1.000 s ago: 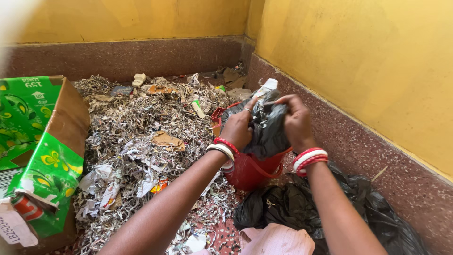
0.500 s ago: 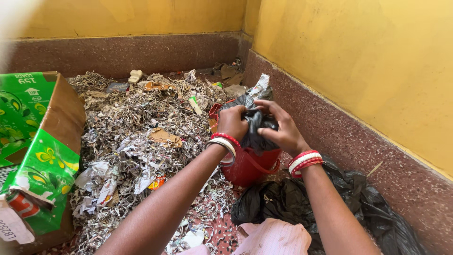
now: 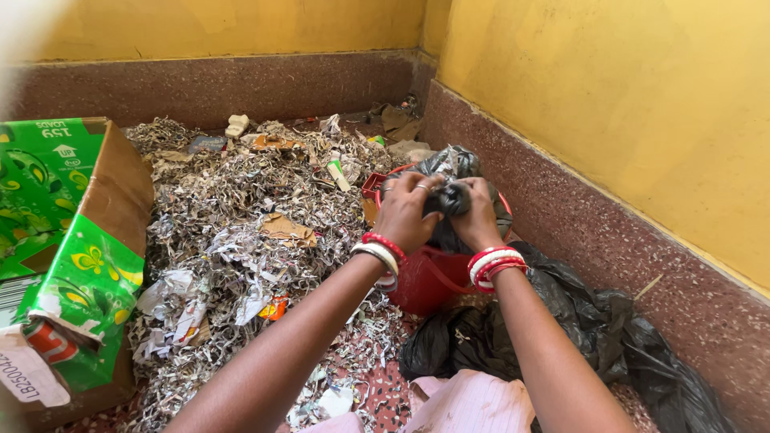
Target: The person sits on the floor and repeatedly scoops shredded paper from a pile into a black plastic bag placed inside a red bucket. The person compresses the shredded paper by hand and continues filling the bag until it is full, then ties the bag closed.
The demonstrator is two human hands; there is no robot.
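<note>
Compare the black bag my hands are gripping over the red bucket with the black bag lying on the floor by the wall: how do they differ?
The gripped black bag is bunched tight at its top between the left hand and right hand, over the red bucket. The floor bag lies slack and spread out, with no hand on it. The gripped bag shows less surface than the floor bag. Both are crinkled, glossy black plastic.

black bag [image 3: 454, 196]: thin crinkled plastic, glossy | red bucket [image 3: 425, 281]: smooth shiny plastic | shredded paper [image 3: 241, 216]: matt, rough | green box [image 3: 64, 240]: printed cardboard, slight sheen | floor [image 3: 377, 393]: speckled stone | bangles [image 3: 491, 265]: glossy
</note>
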